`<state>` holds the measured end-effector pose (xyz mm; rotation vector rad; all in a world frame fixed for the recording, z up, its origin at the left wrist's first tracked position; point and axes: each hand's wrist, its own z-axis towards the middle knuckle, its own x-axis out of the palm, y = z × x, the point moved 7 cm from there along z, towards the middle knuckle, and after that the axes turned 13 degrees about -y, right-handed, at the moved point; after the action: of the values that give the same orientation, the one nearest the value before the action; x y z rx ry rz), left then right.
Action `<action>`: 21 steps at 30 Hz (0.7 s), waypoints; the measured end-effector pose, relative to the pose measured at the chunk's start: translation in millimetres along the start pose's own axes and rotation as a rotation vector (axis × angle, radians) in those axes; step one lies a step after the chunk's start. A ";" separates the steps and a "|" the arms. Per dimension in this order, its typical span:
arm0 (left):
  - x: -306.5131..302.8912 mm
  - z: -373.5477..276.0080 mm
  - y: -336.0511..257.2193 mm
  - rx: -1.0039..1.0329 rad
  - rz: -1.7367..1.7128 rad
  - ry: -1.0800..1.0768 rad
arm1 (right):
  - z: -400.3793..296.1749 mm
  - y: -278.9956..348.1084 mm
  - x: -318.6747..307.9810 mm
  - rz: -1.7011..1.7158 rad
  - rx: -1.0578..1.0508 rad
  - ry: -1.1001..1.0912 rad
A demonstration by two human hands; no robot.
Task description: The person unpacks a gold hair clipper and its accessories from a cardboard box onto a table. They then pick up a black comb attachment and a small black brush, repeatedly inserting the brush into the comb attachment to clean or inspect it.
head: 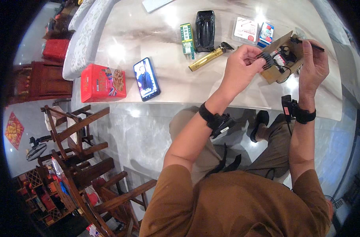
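My left hand (242, 66) pinches a black clipper guard comb (266, 60) between thumb and fingers, its teeth visible. My right hand (314, 63) grips a slim black item (316, 46), perhaps a comb or brush, partly covered by the thumb. Between the two hands lies an opened cardboard box (270, 74) holding a black cable and other small parts. To the left of my left hand rests a gold hair trimmer (206, 59) with a black toothed piece at its head. Beyond it lies a glossy black moulded case or tray (205, 31).
A green-and-white carton (187, 40) stands beside the black case. A clear-lidded white pack (245, 30) and a blue box (266, 34) lie near the cardboard box. Farther left are a lit smartphone (146, 79) and a red tin (103, 83). Wooden chairs (79, 133) stand left of the marble-patterned table (174, 94).
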<state>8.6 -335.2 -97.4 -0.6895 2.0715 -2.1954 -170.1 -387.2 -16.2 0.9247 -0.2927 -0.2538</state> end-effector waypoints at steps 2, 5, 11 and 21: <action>9.2 4.2 -7.4 0.093 0.089 0.009 | 4.7 2.4 -7.1 0.026 -0.017 -0.049; 23.4 14.5 -14.8 0.220 0.269 0.001 | 14.9 -2.9 -21.2 0.060 -0.039 -0.105; 47.6 31.3 -40.3 0.243 0.387 0.006 | 37.7 -18.3 -46.3 0.051 -0.103 -0.208; 104.5 62.7 -19.5 0.373 0.652 0.065 | 53.9 -28.5 -77.0 0.011 -0.105 -0.327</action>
<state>-58.6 -426.6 -48.5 0.0881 1.5238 -2.1089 -263.4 -417.7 -19.4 0.7759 -0.5799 -0.4078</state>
